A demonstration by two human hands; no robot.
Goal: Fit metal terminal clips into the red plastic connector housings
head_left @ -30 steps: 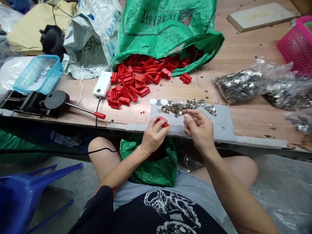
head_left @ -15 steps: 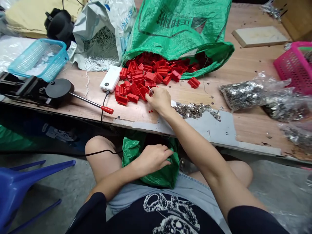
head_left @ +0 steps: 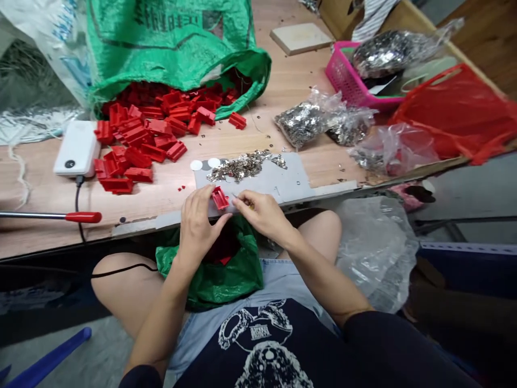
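My left hand is at the table's front edge, fingertips at the top of a small red plastic housing and thumb below it. The housing's hollow side faces up. Just to the right, my right hand is closed in a pinch on a thin metal tool, its tip pointing toward the housing; most of the tool is hidden by the fingers. Behind both hands, a heap of small shiny metal pieces lies on a grey sheet. A green bag with red pieces inside rests on my lap.
Red housings spill from a large green sack. A white power bank with a cable and a red-handled lever are at left. Bags of metal pieces, a pink basket and a red bag stand right.
My right hand has come back from the red pile to the table edge. My left hand has risen from the lap bag to the housing beside it. The view has turned right.
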